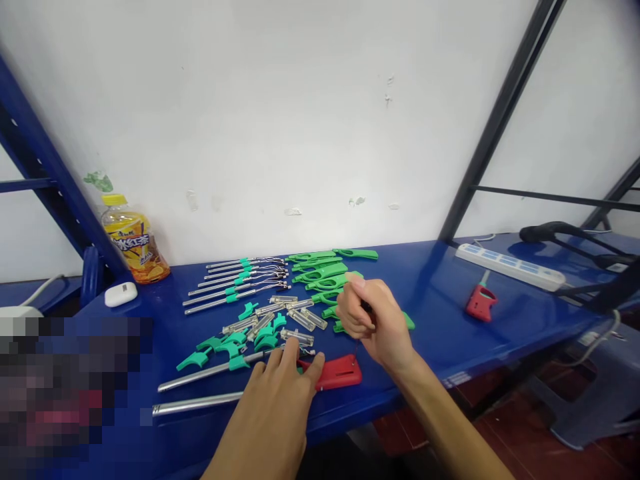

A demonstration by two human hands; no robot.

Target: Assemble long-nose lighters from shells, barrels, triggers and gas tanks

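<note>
At the table's front, a red lighter handle [341, 372] lies flat with a long metal tube [197, 404] reaching left from it. My left hand [280, 387] holds the lighter down, thumb and fingers on its left part, which they hide. My right hand [373, 317] is a fist above the handle's right end. It is closed round a dark-gripped screwdriver [357, 348], whose thin shaft points down at a hole in the red shell; most of the grip is hidden. Beyond my left hand lie clear fuel tanks [299, 337], teal triggers [233, 348] and another metal tube [200, 380].
Behind are several metal tubes with wires [215, 293] and green lighter shells [320, 273]. A drink bottle [134, 243] and a white earbud case [121, 294] stand at left. Rightward are a small red lighter [481, 302], a power strip [510, 265] and a grey stool [585, 393].
</note>
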